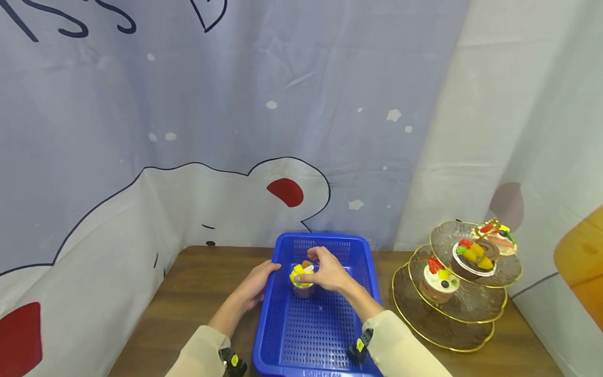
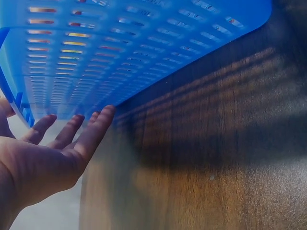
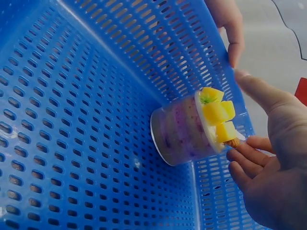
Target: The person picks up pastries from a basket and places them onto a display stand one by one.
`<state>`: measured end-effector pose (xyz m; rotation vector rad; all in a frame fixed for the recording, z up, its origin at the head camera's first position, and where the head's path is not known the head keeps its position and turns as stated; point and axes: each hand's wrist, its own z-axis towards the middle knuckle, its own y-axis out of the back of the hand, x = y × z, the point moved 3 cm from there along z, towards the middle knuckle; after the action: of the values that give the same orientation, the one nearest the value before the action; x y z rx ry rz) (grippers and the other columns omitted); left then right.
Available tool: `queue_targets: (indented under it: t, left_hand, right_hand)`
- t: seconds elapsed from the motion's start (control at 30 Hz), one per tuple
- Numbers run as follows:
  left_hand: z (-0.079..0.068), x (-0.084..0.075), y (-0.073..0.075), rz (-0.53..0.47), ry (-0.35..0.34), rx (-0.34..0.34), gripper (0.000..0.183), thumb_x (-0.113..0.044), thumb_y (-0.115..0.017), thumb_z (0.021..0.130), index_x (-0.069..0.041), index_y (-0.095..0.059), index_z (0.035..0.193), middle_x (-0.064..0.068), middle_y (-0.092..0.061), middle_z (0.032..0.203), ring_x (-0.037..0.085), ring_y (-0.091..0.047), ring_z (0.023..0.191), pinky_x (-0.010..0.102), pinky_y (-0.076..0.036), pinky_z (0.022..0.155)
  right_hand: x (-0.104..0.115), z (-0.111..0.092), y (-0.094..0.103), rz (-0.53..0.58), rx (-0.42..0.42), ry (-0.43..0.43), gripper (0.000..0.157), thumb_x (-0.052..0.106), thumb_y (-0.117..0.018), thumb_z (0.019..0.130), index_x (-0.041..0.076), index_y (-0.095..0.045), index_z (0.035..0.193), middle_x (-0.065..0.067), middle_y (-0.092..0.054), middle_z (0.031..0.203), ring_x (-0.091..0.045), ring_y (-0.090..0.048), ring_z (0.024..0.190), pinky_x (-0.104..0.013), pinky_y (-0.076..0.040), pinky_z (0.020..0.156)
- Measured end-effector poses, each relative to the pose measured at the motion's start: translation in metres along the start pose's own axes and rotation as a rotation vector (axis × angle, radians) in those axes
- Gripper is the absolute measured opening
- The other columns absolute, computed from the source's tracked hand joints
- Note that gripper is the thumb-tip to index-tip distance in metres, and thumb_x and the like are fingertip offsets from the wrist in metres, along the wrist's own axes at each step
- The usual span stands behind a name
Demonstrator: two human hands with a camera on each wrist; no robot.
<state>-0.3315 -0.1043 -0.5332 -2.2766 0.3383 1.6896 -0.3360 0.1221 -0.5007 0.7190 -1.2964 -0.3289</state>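
Note:
A small dessert cup (image 3: pixel 180 129) with layered filling, yellow fruit cubes and a biscuit on top stands in the blue plastic basket (image 1: pixel 301 330), near its left wall. My right hand (image 1: pixel 327 272) is over the cup with thumb and fingers spread apart. In the right wrist view, the fingertips (image 3: pixel 235 155) are right at the biscuit side of the topping, while the thumb is away from the cup. My left hand (image 1: pixel 256 285) holds the basket's left rim, thumb over the edge. Its other fingers (image 2: pixel 93 136) lie along the outer wall in the left wrist view.
To the right stands a three-tier glass stand (image 1: pixel 445 340) with gold rims. It bears a cream cup dessert (image 1: pixel 438 285), a chocolate fruit cup (image 1: pixel 473 259) and a cake slice (image 1: pixel 501 241). A printed curtain (image 1: pixel 235 209) hangs behind the wooden table (image 1: pixel 188 298).

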Motion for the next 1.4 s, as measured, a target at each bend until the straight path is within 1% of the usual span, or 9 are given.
queue_targets:
  t: [0.23, 0.33, 0.43, 0.57, 0.73, 0.87, 1.03, 1.23, 1.4]
  left_hand:
    - [0.003, -0.004, -0.001, 0.008, -0.012, 0.041, 0.06, -0.038, -0.05, 0.111, -0.009, -0.036, 0.162, 0.028, -0.066, 0.134, 0.037, -0.074, 0.108, 0.044, -0.065, 0.078]
    - [0.002, -0.006, -0.002, 0.017, -0.011, 0.059, 0.061, -0.038, -0.049, 0.112, -0.008, -0.035, 0.163, 0.03, -0.064, 0.137, 0.039, -0.072, 0.113, 0.045, -0.065, 0.08]
    - [0.0, -0.01, -0.001, 0.026, -0.003, 0.053, 0.061, -0.038, -0.049, 0.112, -0.008, -0.035, 0.163, 0.028, -0.064, 0.138, 0.039, -0.071, 0.114, 0.046, -0.064, 0.081]
    - [-0.004, -0.011, -0.001, 0.034, 0.007, 0.055, 0.062, -0.039, -0.048, 0.113, -0.007, -0.033, 0.164, 0.028, -0.064, 0.137, 0.039, -0.072, 0.113, 0.047, -0.064, 0.081]
    - [-0.007, -0.008, -0.003, 0.029, 0.017, 0.077, 0.061, -0.038, -0.047, 0.114, -0.007, -0.032, 0.164, 0.029, -0.064, 0.138, 0.042, -0.071, 0.115, 0.051, -0.064, 0.084]
    - [-0.006, -0.006, -0.003, 0.034, 0.017, 0.08, 0.061, -0.039, -0.047, 0.113, -0.007, -0.033, 0.164, 0.029, -0.065, 0.137, 0.044, -0.071, 0.115, 0.052, -0.064, 0.083]
    - [-0.004, -0.006, -0.003, 0.035, 0.011, 0.073, 0.062, -0.041, -0.047, 0.113, -0.008, -0.032, 0.164, 0.029, -0.064, 0.137, 0.043, -0.071, 0.114, 0.052, -0.064, 0.082]
    - [-0.004, -0.004, 0.0, 0.033, 0.012, 0.067, 0.064, -0.041, -0.048, 0.113, -0.007, -0.031, 0.165, 0.028, -0.065, 0.138, 0.043, -0.071, 0.115, 0.052, -0.064, 0.083]
    - [-0.005, -0.001, 0.002, 0.024, 0.019, 0.082, 0.065, -0.043, -0.048, 0.113, -0.008, -0.03, 0.165, 0.028, -0.064, 0.138, 0.043, -0.071, 0.116, 0.051, -0.064, 0.083]
  right_hand:
    - [-0.008, 0.002, 0.0, -0.034, 0.06, -0.024, 0.086, 0.041, -0.094, 0.079, -0.003, -0.055, 0.141, -0.016, -0.062, 0.135, -0.033, -0.06, 0.124, -0.052, -0.052, 0.106]
    - [-0.009, 0.003, 0.0, -0.058, 0.087, -0.027, 0.084, 0.041, -0.095, 0.078, -0.002, -0.056, 0.14, -0.015, -0.062, 0.134, -0.031, -0.06, 0.12, -0.051, -0.053, 0.105]
    - [-0.008, 0.003, 0.0, -0.056, 0.109, -0.024, 0.083, 0.04, -0.095, 0.078, -0.001, -0.057, 0.139, -0.014, -0.062, 0.132, -0.029, -0.06, 0.117, -0.05, -0.053, 0.105]
    - [-0.008, 0.003, -0.002, -0.046, 0.12, -0.014, 0.078, 0.035, -0.096, 0.077, -0.001, -0.059, 0.136, -0.013, -0.064, 0.128, -0.027, -0.061, 0.113, -0.049, -0.054, 0.102]
    - [-0.011, -0.002, -0.007, -0.045, 0.135, -0.008, 0.072, 0.031, -0.096, 0.078, 0.0, -0.06, 0.132, -0.011, -0.065, 0.124, -0.025, -0.062, 0.108, -0.048, -0.055, 0.097]
    - [-0.014, -0.004, -0.009, -0.057, 0.133, -0.01, 0.071, 0.029, -0.096, 0.078, 0.0, -0.061, 0.132, -0.012, -0.066, 0.126, -0.025, -0.062, 0.109, -0.049, -0.054, 0.099]
    - [-0.013, 0.0, -0.008, -0.061, 0.132, -0.02, 0.07, 0.027, -0.097, 0.077, 0.0, -0.061, 0.132, -0.012, -0.066, 0.126, -0.026, -0.063, 0.109, -0.049, -0.055, 0.099]
    - [-0.014, 0.001, -0.012, -0.066, 0.14, -0.042, 0.072, 0.028, -0.097, 0.075, 0.003, -0.061, 0.133, -0.011, -0.066, 0.128, -0.024, -0.063, 0.109, -0.047, -0.055, 0.099]
    - [-0.016, 0.0, -0.017, -0.077, 0.135, -0.041, 0.071, 0.025, -0.098, 0.075, 0.003, -0.062, 0.131, -0.01, -0.066, 0.124, -0.023, -0.063, 0.106, -0.046, -0.056, 0.096]
